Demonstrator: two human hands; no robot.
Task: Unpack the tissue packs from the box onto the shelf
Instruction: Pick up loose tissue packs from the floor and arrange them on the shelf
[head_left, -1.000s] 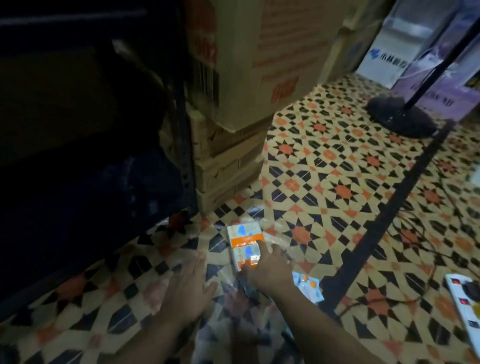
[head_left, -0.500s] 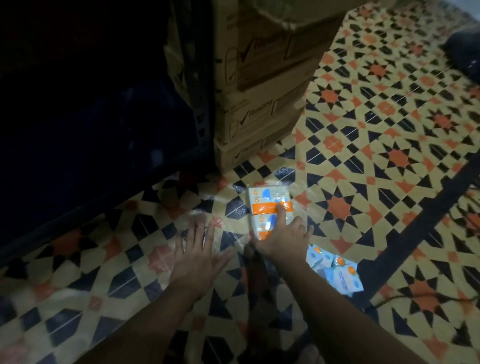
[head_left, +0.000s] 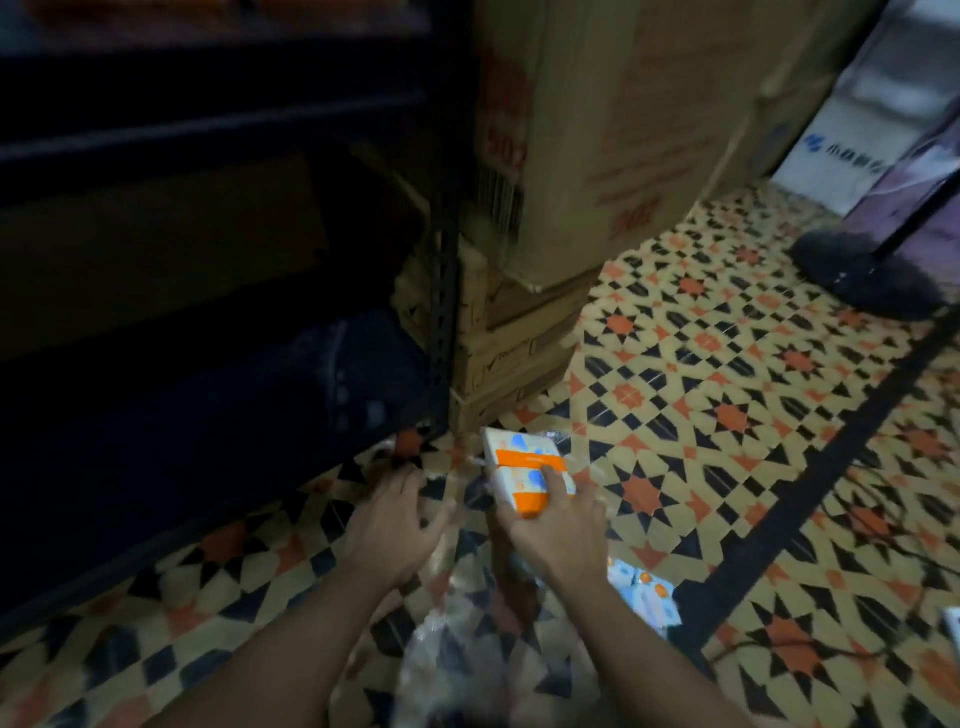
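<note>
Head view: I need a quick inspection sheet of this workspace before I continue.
Surface: patterned tile floor, clear plastic wrap lying under the forearms.
Job's things: orange-banded tissue pack in the right hand; more tissue packs on the floor by the right forearm; dark shelf at left.
Clutter: stacked cardboard boxes beside the shelf post.
Hands: left hand open, fingers spread; right hand grips the pack.
Cables: thin dark cable on the floor, lower right.
Surroundings: round black stand base, upper right.
</note>
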